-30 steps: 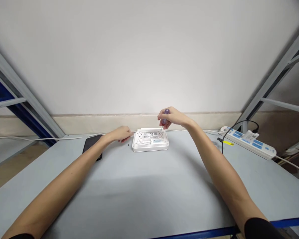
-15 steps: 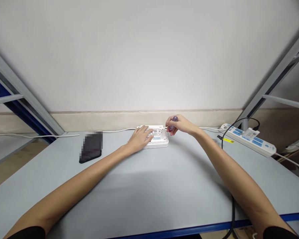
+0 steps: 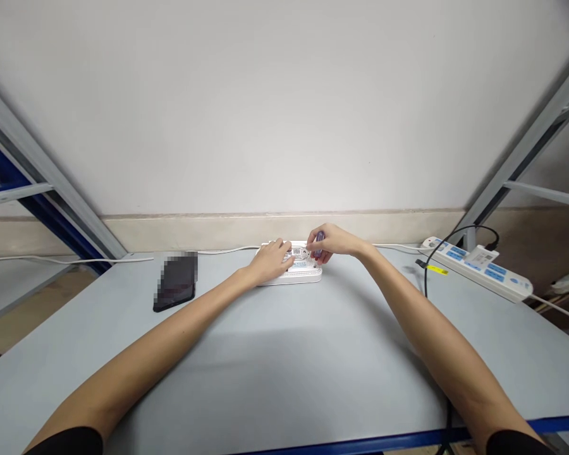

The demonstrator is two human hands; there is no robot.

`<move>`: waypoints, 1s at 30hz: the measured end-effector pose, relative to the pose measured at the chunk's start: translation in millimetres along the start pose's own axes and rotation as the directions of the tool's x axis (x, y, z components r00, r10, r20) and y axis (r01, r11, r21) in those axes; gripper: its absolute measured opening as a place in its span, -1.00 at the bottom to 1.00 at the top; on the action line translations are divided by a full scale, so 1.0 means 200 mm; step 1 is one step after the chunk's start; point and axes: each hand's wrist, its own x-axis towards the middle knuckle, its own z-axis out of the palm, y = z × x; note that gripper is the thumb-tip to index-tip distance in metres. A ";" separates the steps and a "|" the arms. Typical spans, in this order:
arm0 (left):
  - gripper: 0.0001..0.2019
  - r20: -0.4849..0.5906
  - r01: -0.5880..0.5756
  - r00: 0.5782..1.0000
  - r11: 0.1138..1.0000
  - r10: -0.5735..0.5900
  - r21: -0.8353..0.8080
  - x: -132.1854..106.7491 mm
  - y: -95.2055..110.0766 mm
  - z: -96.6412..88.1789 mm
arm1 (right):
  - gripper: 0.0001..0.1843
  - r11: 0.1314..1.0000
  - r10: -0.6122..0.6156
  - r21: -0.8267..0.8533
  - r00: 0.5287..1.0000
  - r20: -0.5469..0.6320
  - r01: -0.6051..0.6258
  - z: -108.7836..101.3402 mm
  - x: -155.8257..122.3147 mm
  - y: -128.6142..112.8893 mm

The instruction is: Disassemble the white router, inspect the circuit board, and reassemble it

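A white router-like box (image 3: 308, 276) with vent holes and printed labels lies flat at the back of the table, near the wall. My left hand (image 3: 269, 260) rests on its left half, palm down with fingers spread, and covers part of it. At the box's right end, my right hand (image 3: 329, 242) is closed around a screwdriver (image 3: 319, 239) with a translucent purple handle and some red near its lower end. The fingers hide the screwdriver's lower part, and I cannot make out whether its tip touches the box.
A phone (image 3: 176, 281) with a blurred screen lies to the left. On the right, a white power strip (image 3: 474, 268) carries a plugged adapter and a black cable (image 3: 425, 278) with a yellow tag. White cord (image 3: 227, 251) runs along the wall. Metal frame posts (image 3: 76, 189) flank the table.
My right hand has moved slightly left with the screwdriver, from just beside the box to over its right end. My left hand stays on the box. The view has shifted a little.
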 end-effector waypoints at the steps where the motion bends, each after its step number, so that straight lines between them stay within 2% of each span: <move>1: -0.74 -0.010 0.003 1.000 1.000 -0.003 0.001 0.00 0.00 0.00 | -0.93 1.000 -0.004 -0.021 1.000 -0.007 0.004 0.00 0.00 0.00; 5: -0.74 -0.046 0.005 0.999 1.000 -0.005 -0.007 -0.02 0.00 0.02 | -0.88 0.980 -0.097 -0.181 0.992 -0.085 0.081 0.00 -0.02 0.01; 10: -0.73 -0.064 -0.002 0.998 1.000 0.000 -0.027 -0.03 0.00 0.04 | -0.91 0.897 -0.204 -0.422 0.970 -0.136 0.130 0.03 -0.06 -0.03; 14: -0.70 -0.067 0.000 0.998 0.999 -0.002 -0.038 -0.03 0.00 0.05 | -0.86 0.868 -0.231 -0.479 0.961 -0.151 0.134 0.05 -0.06 -0.04; 19: -0.69 -0.062 -0.005 0.998 0.999 0.002 -0.040 -0.04 0.00 0.04 | -0.84 0.891 -0.193 -0.443 0.967 -0.165 0.102 0.04 -0.07 -0.04; 22: -0.69 -0.065 -0.004 0.998 0.999 0.001 -0.038 -0.04 0.00 0.03 | -0.82 0.873 -0.183 -0.480 0.968 -0.170 0.081 0.04 -0.08 -0.04; 27: -0.70 -0.072 -0.011 0.997 0.999 0.008 -0.041 -0.03 0.01 0.04 | -0.67 0.702 -0.156 -0.706 0.946 -0.284 -0.096 0.05 -0.07 -0.05; 30: -0.69 -0.075 -0.003 0.997 0.999 0.000 -0.044 -0.03 0.01 0.04 | -0.66 0.669 -0.172 -0.736 0.941 -0.291 -0.106 0.05 -0.06 -0.06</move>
